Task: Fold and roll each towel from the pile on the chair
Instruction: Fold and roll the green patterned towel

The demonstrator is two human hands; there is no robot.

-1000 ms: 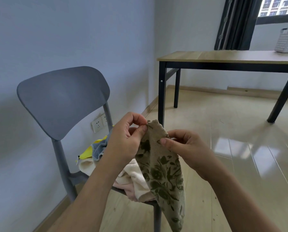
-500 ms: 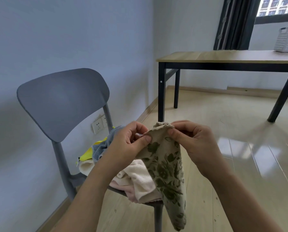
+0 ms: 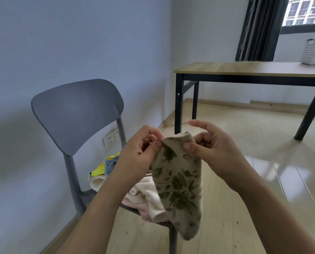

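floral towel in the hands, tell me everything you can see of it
The floral towel is a beige, soft-looking cloth printed with dark olive flowers and leaves. It hangs limp in the air, narrow and bunched, its lower end dangling in front of the chair's seat edge. The left hand and right hand each pinch its top edge between thumb and finger, close together. Behind it, cream and pink towels lie piled on the seat.

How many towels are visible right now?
5: floral towel in both hands; cream, pink, grey-blue and yellow piled on the chair. Others may be buried.
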